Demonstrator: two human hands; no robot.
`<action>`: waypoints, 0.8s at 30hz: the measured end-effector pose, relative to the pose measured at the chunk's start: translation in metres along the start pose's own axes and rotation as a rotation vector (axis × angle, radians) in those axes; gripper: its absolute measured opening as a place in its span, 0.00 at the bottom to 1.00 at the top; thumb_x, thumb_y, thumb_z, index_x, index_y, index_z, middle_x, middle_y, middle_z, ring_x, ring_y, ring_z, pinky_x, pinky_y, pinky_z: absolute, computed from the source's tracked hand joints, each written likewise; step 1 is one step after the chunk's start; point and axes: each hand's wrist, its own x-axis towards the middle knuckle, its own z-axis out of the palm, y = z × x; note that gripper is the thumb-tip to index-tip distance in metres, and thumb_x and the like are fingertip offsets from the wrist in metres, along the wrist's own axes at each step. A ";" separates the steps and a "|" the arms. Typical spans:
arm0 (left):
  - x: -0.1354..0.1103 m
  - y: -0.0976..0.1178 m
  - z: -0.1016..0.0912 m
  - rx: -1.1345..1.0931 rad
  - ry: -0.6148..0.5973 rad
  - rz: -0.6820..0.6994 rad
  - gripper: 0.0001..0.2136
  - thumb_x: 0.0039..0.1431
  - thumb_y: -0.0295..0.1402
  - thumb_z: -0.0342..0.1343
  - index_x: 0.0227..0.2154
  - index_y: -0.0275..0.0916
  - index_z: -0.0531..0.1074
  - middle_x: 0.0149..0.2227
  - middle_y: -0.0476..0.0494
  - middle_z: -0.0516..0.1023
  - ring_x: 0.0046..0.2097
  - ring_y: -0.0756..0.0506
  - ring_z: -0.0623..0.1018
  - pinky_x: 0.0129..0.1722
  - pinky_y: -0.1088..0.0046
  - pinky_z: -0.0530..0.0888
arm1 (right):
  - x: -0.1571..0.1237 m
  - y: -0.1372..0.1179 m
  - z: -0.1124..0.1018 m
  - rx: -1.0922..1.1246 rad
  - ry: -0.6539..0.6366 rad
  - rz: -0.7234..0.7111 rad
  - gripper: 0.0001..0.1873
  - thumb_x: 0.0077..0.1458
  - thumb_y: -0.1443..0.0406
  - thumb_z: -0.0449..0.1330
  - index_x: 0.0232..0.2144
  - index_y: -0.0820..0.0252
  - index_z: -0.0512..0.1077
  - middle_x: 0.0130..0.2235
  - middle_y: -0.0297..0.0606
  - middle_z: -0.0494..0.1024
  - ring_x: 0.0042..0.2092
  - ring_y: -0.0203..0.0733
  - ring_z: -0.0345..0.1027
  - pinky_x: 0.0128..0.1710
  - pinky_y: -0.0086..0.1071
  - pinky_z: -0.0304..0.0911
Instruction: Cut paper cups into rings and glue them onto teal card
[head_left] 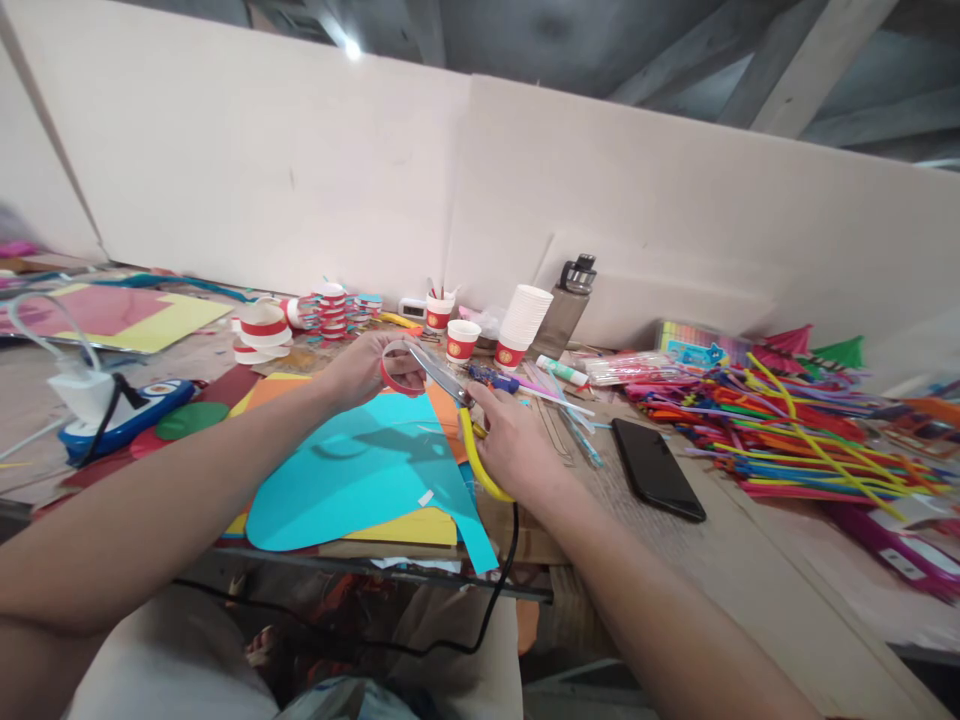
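My left hand [365, 372] is closed on a red-and-white paper ring [400, 372], which looks like a piece of a paper cup. In my right hand [510, 437] are scissors [472, 445] with yellow handles. Their metal blades point up and left, with the tips at the ring's edge. Whether the blades touch the ring I cannot tell. Beneath both hands lies a turquoise paper sheet [337, 480] on top of orange and yellow sheets. A small white scrap [426, 498] rests on the turquoise paper.
Cut paper cup rings [262, 335] stand at the back left. Behind my hands are a stack of paper cups [527, 315] and a grey bottle [564, 310]. A black phone [656, 468] and a pile of colourful pipe cleaners [795, 430] lie right. A blue power strip [124, 425] sits left.
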 end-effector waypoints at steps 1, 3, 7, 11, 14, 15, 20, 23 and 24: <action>0.000 0.000 -0.001 0.007 -0.008 -0.004 0.13 0.42 0.36 0.70 0.25 0.35 0.73 0.22 0.47 0.76 0.24 0.50 0.76 0.24 0.76 0.74 | 0.000 0.000 0.000 -0.004 -0.002 0.002 0.28 0.58 0.70 0.50 0.61 0.55 0.64 0.51 0.45 0.77 0.49 0.48 0.72 0.46 0.36 0.64; 0.000 -0.001 -0.003 0.016 -0.033 -0.003 0.13 0.42 0.38 0.70 0.24 0.35 0.73 0.22 0.47 0.76 0.24 0.49 0.76 0.24 0.76 0.74 | 0.000 0.000 0.001 -0.014 -0.002 0.002 0.27 0.59 0.69 0.50 0.61 0.54 0.64 0.50 0.44 0.78 0.47 0.48 0.73 0.44 0.35 0.64; 0.002 -0.005 -0.007 0.015 -0.093 0.024 0.15 0.46 0.42 0.69 0.23 0.33 0.74 0.23 0.44 0.77 0.24 0.49 0.76 0.24 0.75 0.74 | 0.000 0.001 0.001 -0.028 0.008 -0.007 0.26 0.59 0.69 0.49 0.59 0.55 0.66 0.48 0.43 0.80 0.45 0.48 0.74 0.41 0.34 0.63; 0.006 -0.010 -0.010 -0.004 -0.083 0.038 0.16 0.49 0.43 0.68 0.25 0.33 0.75 0.25 0.45 0.76 0.26 0.49 0.77 0.26 0.75 0.75 | 0.001 0.002 0.001 -0.051 0.017 -0.007 0.26 0.56 0.71 0.50 0.56 0.57 0.68 0.45 0.43 0.81 0.43 0.47 0.74 0.40 0.34 0.62; 0.007 -0.013 -0.012 -0.029 -0.045 0.063 0.15 0.51 0.42 0.67 0.27 0.33 0.75 0.28 0.45 0.77 0.28 0.48 0.78 0.29 0.75 0.76 | 0.001 0.003 0.001 -0.057 0.015 0.012 0.23 0.56 0.71 0.51 0.53 0.57 0.70 0.44 0.43 0.81 0.42 0.47 0.74 0.39 0.33 0.61; 0.007 -0.014 -0.012 -0.034 -0.033 0.076 0.15 0.52 0.42 0.67 0.27 0.33 0.75 0.28 0.44 0.77 0.28 0.48 0.79 0.29 0.74 0.76 | 0.001 0.003 0.001 -0.059 0.014 0.017 0.22 0.56 0.71 0.51 0.52 0.58 0.70 0.44 0.43 0.81 0.42 0.47 0.74 0.39 0.33 0.61; 0.006 -0.013 -0.010 -0.041 -0.012 0.111 0.15 0.52 0.42 0.67 0.28 0.34 0.73 0.25 0.45 0.77 0.27 0.48 0.78 0.29 0.72 0.77 | 0.001 0.002 0.001 -0.042 0.014 0.019 0.25 0.57 0.70 0.51 0.57 0.55 0.67 0.45 0.43 0.79 0.43 0.46 0.73 0.40 0.33 0.62; 0.004 -0.011 -0.007 -0.027 -0.029 0.058 0.16 0.49 0.43 0.68 0.26 0.34 0.73 0.24 0.45 0.77 0.26 0.47 0.79 0.28 0.73 0.77 | 0.001 0.002 0.003 -0.031 0.027 0.031 0.24 0.59 0.68 0.51 0.57 0.53 0.67 0.46 0.44 0.77 0.45 0.47 0.72 0.42 0.34 0.63; 0.003 -0.010 -0.005 -0.021 -0.038 0.035 0.17 0.48 0.43 0.69 0.26 0.34 0.73 0.23 0.45 0.77 0.26 0.47 0.79 0.28 0.74 0.76 | 0.001 0.002 0.003 -0.027 0.028 0.030 0.23 0.59 0.67 0.52 0.57 0.54 0.67 0.47 0.44 0.76 0.46 0.47 0.72 0.42 0.34 0.63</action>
